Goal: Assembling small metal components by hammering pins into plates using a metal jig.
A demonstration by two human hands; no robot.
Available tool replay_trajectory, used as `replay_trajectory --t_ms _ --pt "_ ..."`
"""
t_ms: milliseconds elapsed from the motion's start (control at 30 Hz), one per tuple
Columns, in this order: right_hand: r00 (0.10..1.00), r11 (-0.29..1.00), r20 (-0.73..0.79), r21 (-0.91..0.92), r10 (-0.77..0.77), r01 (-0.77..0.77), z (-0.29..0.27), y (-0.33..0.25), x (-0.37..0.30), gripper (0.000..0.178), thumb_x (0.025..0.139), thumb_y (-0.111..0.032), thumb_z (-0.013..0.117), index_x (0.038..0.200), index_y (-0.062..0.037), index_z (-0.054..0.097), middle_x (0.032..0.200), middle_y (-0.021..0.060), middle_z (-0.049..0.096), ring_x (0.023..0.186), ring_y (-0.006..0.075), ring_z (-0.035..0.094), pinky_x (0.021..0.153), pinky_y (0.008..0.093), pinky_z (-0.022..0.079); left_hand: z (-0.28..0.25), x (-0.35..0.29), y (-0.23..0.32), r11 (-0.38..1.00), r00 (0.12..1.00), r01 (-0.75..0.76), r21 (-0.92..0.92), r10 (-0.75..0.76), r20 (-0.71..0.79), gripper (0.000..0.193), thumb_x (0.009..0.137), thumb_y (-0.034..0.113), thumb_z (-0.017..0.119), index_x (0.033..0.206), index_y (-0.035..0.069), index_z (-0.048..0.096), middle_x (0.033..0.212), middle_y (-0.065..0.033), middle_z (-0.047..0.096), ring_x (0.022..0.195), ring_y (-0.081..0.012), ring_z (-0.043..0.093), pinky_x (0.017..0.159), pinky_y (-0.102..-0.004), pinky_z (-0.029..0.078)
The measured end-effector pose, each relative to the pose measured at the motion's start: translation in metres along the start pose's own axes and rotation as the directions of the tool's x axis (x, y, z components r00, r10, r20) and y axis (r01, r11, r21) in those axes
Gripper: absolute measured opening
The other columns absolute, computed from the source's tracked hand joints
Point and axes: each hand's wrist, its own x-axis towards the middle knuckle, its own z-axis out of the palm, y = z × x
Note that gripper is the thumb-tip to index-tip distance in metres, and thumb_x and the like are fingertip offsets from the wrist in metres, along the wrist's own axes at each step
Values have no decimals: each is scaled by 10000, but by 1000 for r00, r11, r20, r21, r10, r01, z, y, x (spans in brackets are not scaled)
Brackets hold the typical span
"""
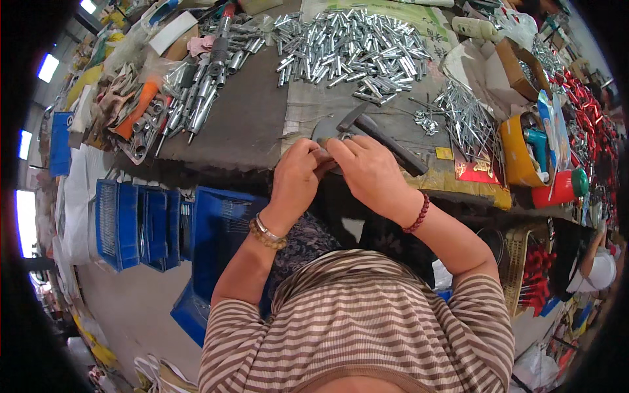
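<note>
Head view: left hand (298, 171) and right hand (368, 169) meet, fingers curled; cannot tell what they pinch. Hammer (388, 140) lies at their two o'clock, metal tubes (357, 49) at twelve.

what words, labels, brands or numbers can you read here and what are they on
Green-and-white sheet beside the heap of metal tubes: large printed characters, partly covered; not copied out.
Red paper on the bench's right side: gold printing, not copied out.
Small yellow piece above the red paper: any marks are too small to read.
Whitish bottle: any print is too small and blurred to read.
</note>
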Motion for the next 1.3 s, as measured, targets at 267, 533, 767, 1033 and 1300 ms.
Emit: replay_trajectory --t_ms 267,533,767,1033,1300 --pt "982 978 -136 -144 132 -151 -23 14 -18 399 806 -65 739 1188 -53 625 939 108 649 905 324 636 800 418 524 -7 5 10 996 999 -30 -81 31 16 165 868 -22 732 1026 18 750 949 -107 603 858 -273 631 753 -361 522" --pt "943 954 -216 -107 251 -279 -39 26 -46 447 812 -36 735 1249 -81 657 992 109 647 897 346 645 762 438 536 -5 3 6 998 1000 -16 -61 17 19 174 870 13 755 1042 35 763 944 -98 598 861 -262 635 751 -350 517" --pt "967 983 -179 17 182 -182 -47 -7 -69 364 863 18 694 1217 -65 693 977 117 638 775 317 674 646 399 537 -3 3 4 997 1000 12 -80 -10 27 172 872 -8 745 1040 28 759 941 -104 596 866 -257 639 749 -350 519" --pt "930 913 40 183 365 -366 -44 2 -58 367 897 -18 671 1258 -85 681 973 136 647 832 346 678 680 434 534 -8 5 5 995 999 14 -101 -10 41 154 870 7 752 1021 37 759 936 -95 590 865 -259 619 755 -359 510" --pt "980 964 -28 -174 199 -201 -41 9 -35 255 851 -81 729 1104 -74 698 984 116 609 955 327 650 718 453 539 -12 4 4 991 995 50 -122 -40 86 145 866 43 769 1010 37 761 935 -89 581 877 -264 607 770 -364 500"
